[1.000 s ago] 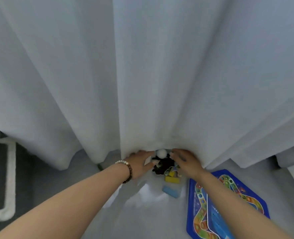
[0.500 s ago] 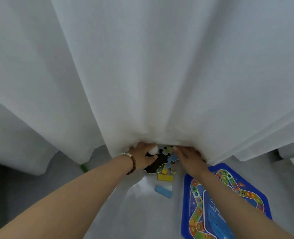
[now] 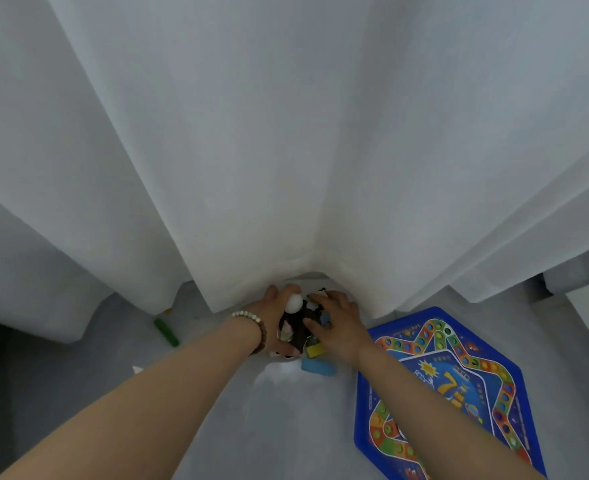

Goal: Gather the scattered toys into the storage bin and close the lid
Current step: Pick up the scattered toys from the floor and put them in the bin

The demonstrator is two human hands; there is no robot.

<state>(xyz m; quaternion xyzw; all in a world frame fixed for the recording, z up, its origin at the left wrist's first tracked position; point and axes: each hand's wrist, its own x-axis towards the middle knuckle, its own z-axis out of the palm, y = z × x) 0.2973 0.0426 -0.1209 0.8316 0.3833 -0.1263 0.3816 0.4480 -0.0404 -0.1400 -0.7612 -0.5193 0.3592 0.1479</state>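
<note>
Toys (image 3: 298, 329) half-hidden between left hand (image 3: 274, 315), right hand (image 3: 338, 325), under curtain (image 3: 286, 150)

Grey floor (image 3: 279, 427) carries blue game board (image 3: 442, 393), blue block (image 3: 317, 366), green stick (image 3: 165, 332) (apart).

This looks like a room in a home, most likely a child's play corner. Long white fabric curtains (image 3: 286, 133) hang in deep folds down to a smooth pale grey floor (image 3: 286, 427). On that floor, by the curtain hem, lie a blue hexagonal game board printed with a bright star-shaped track (image 3: 442, 382), a yellow rectangular block (image 3: 315, 349), a light blue flat block (image 3: 317, 367) and a green stick-shaped piece (image 3: 165, 331).
</note>
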